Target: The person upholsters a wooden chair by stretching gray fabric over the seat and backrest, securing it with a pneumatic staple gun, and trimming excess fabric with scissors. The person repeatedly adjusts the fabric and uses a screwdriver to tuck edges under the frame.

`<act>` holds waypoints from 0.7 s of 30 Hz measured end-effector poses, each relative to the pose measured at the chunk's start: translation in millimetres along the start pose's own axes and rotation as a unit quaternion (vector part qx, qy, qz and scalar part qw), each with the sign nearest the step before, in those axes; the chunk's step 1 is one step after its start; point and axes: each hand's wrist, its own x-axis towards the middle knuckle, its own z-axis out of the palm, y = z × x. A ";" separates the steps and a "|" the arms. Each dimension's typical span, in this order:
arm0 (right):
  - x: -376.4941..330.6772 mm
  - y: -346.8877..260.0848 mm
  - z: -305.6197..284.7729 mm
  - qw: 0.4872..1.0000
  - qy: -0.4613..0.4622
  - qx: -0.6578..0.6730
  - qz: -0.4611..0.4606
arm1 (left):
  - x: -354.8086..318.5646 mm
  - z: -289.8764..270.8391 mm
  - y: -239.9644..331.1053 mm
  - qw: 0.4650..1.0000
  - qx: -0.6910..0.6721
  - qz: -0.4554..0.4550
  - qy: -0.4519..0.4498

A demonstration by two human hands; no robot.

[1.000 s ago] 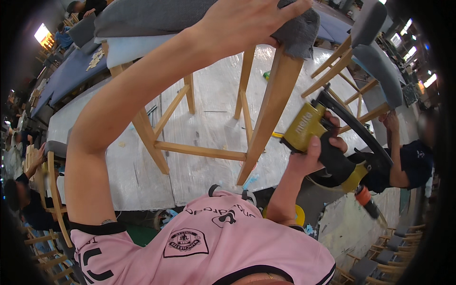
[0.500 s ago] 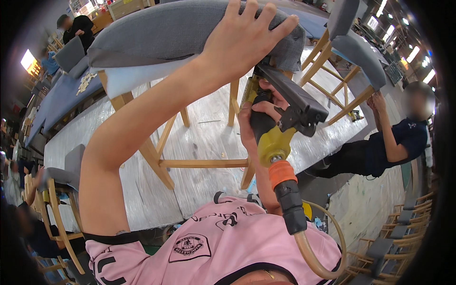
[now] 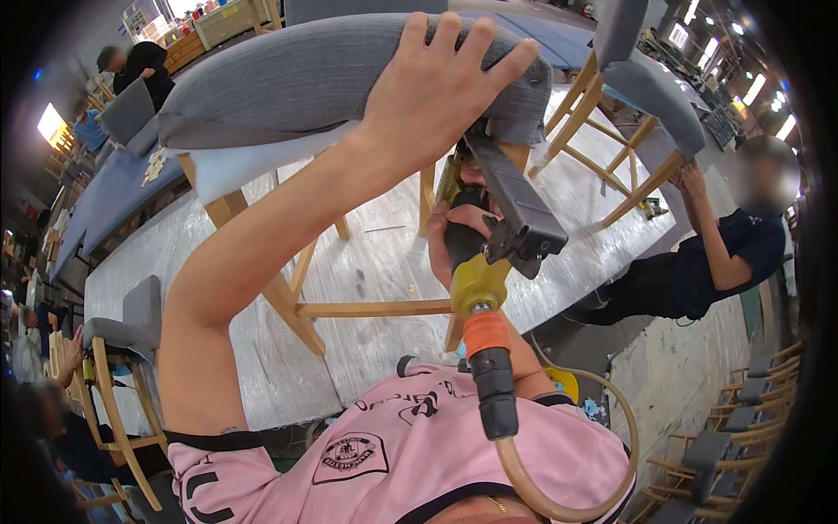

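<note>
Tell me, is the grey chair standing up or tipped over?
Tipped: the grey chair lies on the table, wooden legs sideways, under the left hand.

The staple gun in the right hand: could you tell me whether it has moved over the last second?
Yes. The staple gun has swung left and up, to the underside of the grey seat cushion.

Person, seen from above: pink short-sleeved jersey (image 3: 410, 454) with black trim at the collar and black cuff bands on the sleeves. Black shield-shaped crest (image 3: 352, 456) on the chest; black lettering across the upper front. Thin chain at the neckline. Left hand (image 3: 434, 92) and right hand (image 3: 454, 240) bare, forearms uncovered, no gloves.
</note>
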 end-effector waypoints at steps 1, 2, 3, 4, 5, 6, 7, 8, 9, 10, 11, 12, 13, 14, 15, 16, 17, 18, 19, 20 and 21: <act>0.4 1.4 2.1 1.000 0.005 0.001 -0.002 | 0.4 1.2 -0.2 1.000 0.002 0.001 0.004; 1.6 1.8 3.0 1.000 0.008 0.003 0.000 | 1.1 3.5 -0.3 1.000 0.003 0.001 0.009; 1.9 1.8 3.5 1.000 0.011 0.003 -0.001 | 0.6 5.0 -0.3 1.000 0.006 0.003 0.012; 2.5 2.4 4.3 1.000 0.012 0.004 -0.001 | 0.3 6.1 -0.2 1.000 0.003 0.003 0.013; 1.3 1.4 3.1 1.000 0.013 0.005 0.000 | 0.3 7.1 0.1 1.000 -0.001 0.004 0.013; 1.7 1.0 2.7 1.000 0.013 0.009 0.000 | 0.6 6.4 -0.9 1.000 -0.001 0.005 0.014; 2.0 -0.5 1.8 1.000 0.013 0.012 0.000 | 0.4 6.0 -0.9 1.000 0.001 0.004 0.012; 1.9 -1.9 1.3 1.000 0.012 0.016 0.000 | 0.0 5.8 -0.7 1.000 0.003 0.004 0.011; 2.6 -3.1 0.5 1.000 0.012 0.019 0.001 | 0.9 5.5 -0.6 1.000 0.003 0.004 0.009; 3.4 -3.7 -0.2 1.000 0.012 0.022 0.001 | 1.2 4.4 -0.4 1.000 0.001 0.003 0.004; 5.3 -5.0 -1.4 1.000 0.011 0.024 0.000 | 0.7 2.2 0.2 1.000 -0.002 0.002 -0.001; 6.5 -4.9 -2.3 1.000 0.012 0.025 0.002 | 0.6 1.3 1.7 1.000 -0.007 0.002 -0.007; 6.7 -5.3 -2.7 1.000 0.012 0.026 0.002 | 0.5 1.2 2.0 1.000 -0.007 0.003 -0.004; 7.2 -4.9 -0.6 1.000 0.012 0.028 0.003 | 0.2 1.1 1.7 1.000 -0.008 0.003 -0.001; 6.8 -4.6 0.2 1.000 0.011 0.029 0.003 | -1.0 0.7 1.9 1.000 -0.008 0.002 0.001; 5.8 -5.7 -0.1 1.000 0.009 0.030 0.004 | -2.0 0.5 3.0 1.000 -0.009 0.002 0.005; 4.0 -7.6 -1.8 0.999 0.009 0.031 0.005 | -3.2 0.6 4.4 1.000 -0.009 0.003 0.008; 5.2 -7.8 -3.1 0.999 0.008 0.032 0.006 | -2.1 0.8 4.3 1.000 -0.009 0.002 0.013; 6.7 -8.3 -5.0 0.999 0.006 0.036 0.005 | -1.0 0.9 4.2 1.000 -0.003 0.004 0.013; 9.0 -9.4 -7.5 0.999 0.003 0.038 0.006 | 0.3 0.9 4.0 1.000 0.002 0.006 0.014; 9.6 -10.2 -7.6 0.999 0.001 0.045 0.007 | -1.0 1.2 2.4 1.000 0.011 0.007 0.011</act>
